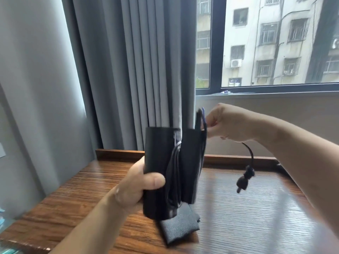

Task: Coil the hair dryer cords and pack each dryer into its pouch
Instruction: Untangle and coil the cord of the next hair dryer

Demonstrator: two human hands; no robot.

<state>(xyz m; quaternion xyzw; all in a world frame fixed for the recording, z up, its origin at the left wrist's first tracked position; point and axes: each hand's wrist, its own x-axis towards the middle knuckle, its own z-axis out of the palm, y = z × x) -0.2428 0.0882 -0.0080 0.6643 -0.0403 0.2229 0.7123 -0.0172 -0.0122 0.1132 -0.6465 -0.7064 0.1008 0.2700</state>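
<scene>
A folded black hair dryer [157, 171] stands upright in the air above the table, and my left hand [135, 186] grips its left barrel with the thumb across the front. Loops of its black cord [173, 176] hang down between the two barrels. My right hand [220, 123] pinches the cord at the dryer's top right. The plug end [244, 178] dangles below that hand, blurred. A dark grey pouch [178, 228] lies flat on the table right under the dryer, partly hidden by it.
The wooden table [256, 217] has a raised rim along the back. Grey curtains [137, 70] hang just behind the dryer, and a window [275, 43] fills the upper right. Something pale blue shows at the lower left edge.
</scene>
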